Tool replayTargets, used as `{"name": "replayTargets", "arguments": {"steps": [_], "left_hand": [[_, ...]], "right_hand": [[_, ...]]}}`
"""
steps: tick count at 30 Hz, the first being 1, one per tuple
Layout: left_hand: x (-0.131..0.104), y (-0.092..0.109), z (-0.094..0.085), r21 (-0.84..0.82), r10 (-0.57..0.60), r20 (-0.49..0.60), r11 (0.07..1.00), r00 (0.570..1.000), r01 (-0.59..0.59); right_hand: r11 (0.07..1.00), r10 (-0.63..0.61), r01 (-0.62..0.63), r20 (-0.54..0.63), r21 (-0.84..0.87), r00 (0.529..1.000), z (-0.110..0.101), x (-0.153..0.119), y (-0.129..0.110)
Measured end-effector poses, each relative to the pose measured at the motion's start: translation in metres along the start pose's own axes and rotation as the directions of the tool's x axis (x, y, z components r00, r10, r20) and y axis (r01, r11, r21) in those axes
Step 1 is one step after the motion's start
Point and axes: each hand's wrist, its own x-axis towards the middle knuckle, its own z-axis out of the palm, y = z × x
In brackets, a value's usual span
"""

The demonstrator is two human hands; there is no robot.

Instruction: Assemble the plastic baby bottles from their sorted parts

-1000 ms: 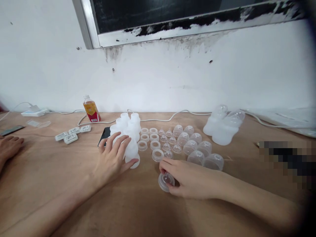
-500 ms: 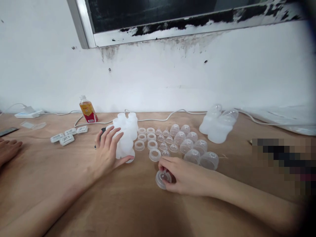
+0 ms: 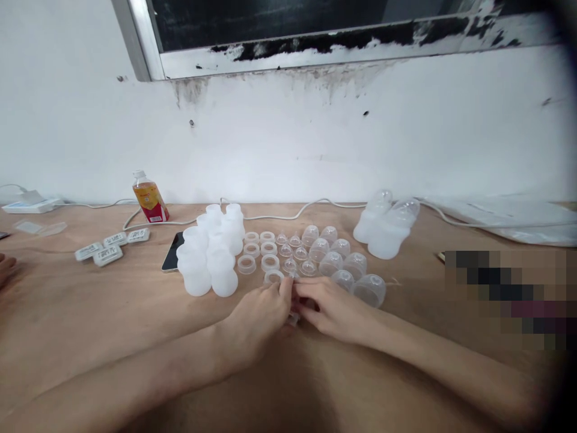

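My left hand and my right hand meet low over the table, closed on a bottle collar ring with a clear nipple. Fingers hide most of both parts. Just beyond my fingertips lie white collar rings in two columns, with clear bottle nipples beside them. Clear dome caps stand to the right of these, near my right hand. Frosted white baby bottles stand grouped upright beyond my left forearm.
Capped baby bottles stand at the back right. A phone lies behind the white bottles. Farther left are a drink bottle and small white packs. A cable runs along the wall. Another person's hand rests at the left edge.
My left hand has come from beside the white bottles, right and down, to join my right hand and close on the collar and nipple. The view has shifted slightly.
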Motion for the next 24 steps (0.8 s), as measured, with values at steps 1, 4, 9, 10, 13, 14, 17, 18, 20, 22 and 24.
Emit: {"name": "replayTargets", "arguments": {"steps": [1, 4, 9, 10, 13, 14, 17, 18, 20, 22, 24], "left_hand": [[-0.002, -0.001, -0.003, 0.016, -0.01, 0.03, 1.0, 1.0, 0.01], [-0.009, -0.006, -0.01, 0.111, -0.036, 0.089, 0.994, 0.995, 0.026], [-0.012, -0.013, -0.012, 0.461, 0.07, 0.039, 0.884, 0.997, -0.08], [-0.011, -0.014, -0.01, 0.511, 0.073, 0.025, 0.856, 0.997, -0.075], [-0.005, -0.019, -0.005, 0.549, 0.035, -0.017, 0.836, 0.999, -0.02], [-0.003, -0.022, -0.003, 0.541, 0.026, -0.029, 0.841, 0.999, -0.006], [0.004, -0.029, 0.004, 0.519, 0.033, -0.065, 0.855, 0.997, 0.006], [0.006, -0.031, 0.006, 0.516, 0.041, -0.08, 0.856, 0.996, 0.006], [0.009, -0.034, 0.008, 0.514, 0.056, -0.116, 0.857, 0.992, 0.012], [0.011, -0.036, 0.008, 0.521, 0.066, -0.163, 0.853, 0.984, 0.029], [0.011, -0.037, 0.006, 0.527, 0.077, -0.203, 0.849, 0.976, 0.043]], "right_hand": [[0.999, -0.027, 0.028, 0.037, -0.022, 0.999, -0.007, 0.0, -0.001], [0.983, -0.01, 0.019, 0.051, -0.183, 0.999, -0.03, -0.002, -0.001], [0.788, 0.136, -0.101, 0.012, -0.607, 0.991, -0.042, -0.005, 0.007], [0.748, 0.152, -0.101, 0.021, -0.656, 0.988, -0.039, -0.005, 0.011], [0.657, 0.153, -0.093, 0.012, -0.748, 0.988, -0.025, -0.003, 0.022], [0.636, 0.141, -0.089, 0.002, -0.767, 0.99, -0.02, -0.003, 0.025], [0.604, 0.109, -0.085, -0.023, -0.793, 0.994, -0.012, -0.002, 0.031], [0.607, 0.104, -0.091, -0.035, -0.789, 0.994, -0.013, -0.002, 0.031], [0.636, 0.094, -0.112, -0.068, -0.763, 0.993, -0.023, -0.001, 0.03], [0.672, 0.07, -0.16, -0.153, -0.723, 0.986, -0.041, -0.001, 0.031], [0.667, 0.034, -0.267, -0.33, -0.696, 0.943, -0.066, -0.002, 0.036]]}}
